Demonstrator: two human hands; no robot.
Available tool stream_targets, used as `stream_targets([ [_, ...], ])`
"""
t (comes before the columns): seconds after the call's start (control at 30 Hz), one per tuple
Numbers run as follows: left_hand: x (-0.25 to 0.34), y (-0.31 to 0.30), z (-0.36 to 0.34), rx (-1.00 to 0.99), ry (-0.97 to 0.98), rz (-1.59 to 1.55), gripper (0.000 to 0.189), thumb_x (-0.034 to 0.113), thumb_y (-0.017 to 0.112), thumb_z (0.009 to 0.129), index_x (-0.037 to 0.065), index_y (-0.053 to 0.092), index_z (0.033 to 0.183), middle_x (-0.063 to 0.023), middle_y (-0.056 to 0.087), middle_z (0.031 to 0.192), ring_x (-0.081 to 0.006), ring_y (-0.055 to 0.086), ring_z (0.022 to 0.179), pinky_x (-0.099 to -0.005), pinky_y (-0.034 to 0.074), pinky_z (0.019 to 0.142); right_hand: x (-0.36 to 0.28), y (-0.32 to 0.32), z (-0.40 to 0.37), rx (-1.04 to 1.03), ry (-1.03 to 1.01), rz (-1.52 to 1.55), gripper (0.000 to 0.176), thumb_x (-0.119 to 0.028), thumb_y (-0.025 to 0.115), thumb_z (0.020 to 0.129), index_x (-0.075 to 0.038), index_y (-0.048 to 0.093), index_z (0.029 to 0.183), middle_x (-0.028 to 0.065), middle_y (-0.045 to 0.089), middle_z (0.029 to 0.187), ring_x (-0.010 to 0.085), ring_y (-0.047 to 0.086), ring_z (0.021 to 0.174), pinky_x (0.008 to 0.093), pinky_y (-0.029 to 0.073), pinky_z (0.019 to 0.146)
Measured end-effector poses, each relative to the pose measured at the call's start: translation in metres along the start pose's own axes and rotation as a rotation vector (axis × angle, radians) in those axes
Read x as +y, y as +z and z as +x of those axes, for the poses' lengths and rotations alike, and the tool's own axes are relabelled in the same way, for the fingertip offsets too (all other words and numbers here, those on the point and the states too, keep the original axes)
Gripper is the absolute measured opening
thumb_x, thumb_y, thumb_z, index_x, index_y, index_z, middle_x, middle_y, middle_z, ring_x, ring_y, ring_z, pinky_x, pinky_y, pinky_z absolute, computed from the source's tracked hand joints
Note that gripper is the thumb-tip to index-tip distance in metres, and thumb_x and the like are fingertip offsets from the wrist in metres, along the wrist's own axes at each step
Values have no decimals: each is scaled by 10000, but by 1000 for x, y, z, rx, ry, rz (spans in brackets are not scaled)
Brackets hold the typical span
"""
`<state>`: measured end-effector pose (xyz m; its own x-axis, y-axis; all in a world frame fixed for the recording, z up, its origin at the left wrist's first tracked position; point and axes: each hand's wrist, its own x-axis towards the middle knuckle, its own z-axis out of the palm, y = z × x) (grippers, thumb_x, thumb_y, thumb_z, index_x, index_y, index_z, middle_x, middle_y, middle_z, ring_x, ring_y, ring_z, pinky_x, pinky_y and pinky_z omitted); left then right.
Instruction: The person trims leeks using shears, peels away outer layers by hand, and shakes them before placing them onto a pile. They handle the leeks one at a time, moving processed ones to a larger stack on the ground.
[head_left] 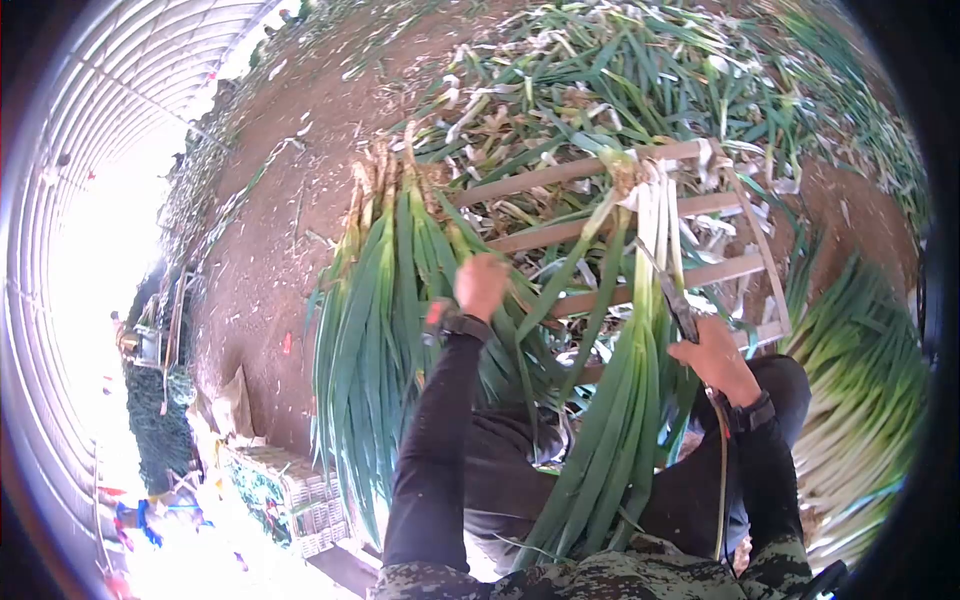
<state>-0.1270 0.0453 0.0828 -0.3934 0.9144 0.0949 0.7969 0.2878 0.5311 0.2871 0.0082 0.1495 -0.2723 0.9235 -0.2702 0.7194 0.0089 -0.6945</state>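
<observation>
My right hand (718, 362) is closed around a slim dark tool (676, 302) with a thin pointed tip angled up and left. The tip lies right at the white stalks of a green onion bunch (625, 385), which rests roots up across a wooden rack, its leaves hanging toward my lap. My left hand (482, 286) is curled over the right side of another pile of green onions (375, 290), roots up and leaves drooping. Its fingers look closed, but I cannot tell what is in them.
The slatted wooden rack (735, 270) stands before my knees. Loose leaves and peelings (640, 70) cover the ground beyond. At the right lies a large heap of green onions with white stalks (870, 400). A woven crate (310, 500) sits at lower left. A hose (722, 480) runs below my right wrist.
</observation>
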Motion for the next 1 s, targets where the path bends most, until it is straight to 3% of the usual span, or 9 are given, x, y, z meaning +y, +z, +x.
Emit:
stream_targets([
  [0.1, -82, -41, 34, 391, -102, 512, 249, 217, 686, 818, 86, 671, 1029, -147, 660, 1099, -370, 648, 999, -500, 507, 764, 1, 8, 6, -12, -45, 18, 448, -290, 752, 775, 96, 629, 966, 327, 624, 948, 479, 602, 945, 499, 456, 838],
  [0.17, -93, -76, 44, 381, -233, 657, 304, 186, 658, 846, 98, 637, 1136, -114, 605, 1187, -345, 585, 1102, -514, 442, 891, 2, 11, 13, -59, -77, 35, 438, -264, 752, 770, 98, 630, 985, 328, 629, 941, 478, 612, 938, 496, 463, 832],
  [0.37, -160, -68, 74, 497, -251, 907, 229, 111, 596, 888, 86, 645, 1110, -94, 633, 1108, -317, 579, 1108, -503, 386, 964, -26, 11, 17, -113, -17, -15, 377, -232, 751, 756, 75, 646, 947, 276, 646, 797, 458, 649, 825, 488, 491, 756],
  [0.4, -158, -73, 78, 369, -247, 754, 260, 113, 575, 904, 15, 598, 1144, -168, 625, 1153, -398, 564, 1156, -618, 371, 988, -30, 11, 17, -124, -4, -24, 376, -233, 751, 756, 74, 646, 946, 276, 647, 801, 457, 650, 830, 486, 492, 756],
  [0.5, -136, -74, 76, 220, -284, 759, 231, 78, 579, 895, 10, 598, 1114, -157, 639, 1080, -385, 622, 1073, -570, 454, 907, -35, 16, 20, -140, -1, -51, 369, -234, 751, 760, 66, 648, 949, 273, 650, 810, 457, 652, 838, 484, 494, 758],
  [0.53, -143, -65, 80, 330, -254, 764, 234, 68, 613, 854, 1, 608, 1078, -186, 670, 992, -399, 669, 933, -518, 508, 815, -34, 18, 20, -140, -2, -62, 366, -234, 750, 762, 63, 648, 951, 272, 651, 813, 456, 653, 839, 484, 494, 759],
  [0.73, -160, -97, 84, 194, -220, 451, 196, 145, 707, 746, -15, 684, 857, -256, 704, 920, -418, 688, 896, -488, 534, 815, -34, 22, 19, -144, 1, -70, 382, -247, 755, 772, 54, 647, 981, 269, 662, 840, 458, 657, 871, 489, 501, 784],
  [0.83, -140, -136, 58, 109, -242, 305, 317, 244, 780, 688, -31, 678, 809, -241, 714, 952, -401, 680, 932, -463, 540, 781, -22, 27, 17, -97, -64, -54, 401, -262, 755, 775, 54, 645, 995, 273, 665, 857, 464, 655, 890, 493, 501, 798],
  [1.0, -81, -220, -28, -63, -267, -359, 256, 132, 760, 751, -66, 713, 907, -155, 715, 872, -215, 683, 759, -362, 532, 702, -13, 29, 10, -73, -99, -72, 409, -276, 748, 782, 58, 640, 991, 282, 662, 874, 479, 644, 892, 493, 496, 786],
])
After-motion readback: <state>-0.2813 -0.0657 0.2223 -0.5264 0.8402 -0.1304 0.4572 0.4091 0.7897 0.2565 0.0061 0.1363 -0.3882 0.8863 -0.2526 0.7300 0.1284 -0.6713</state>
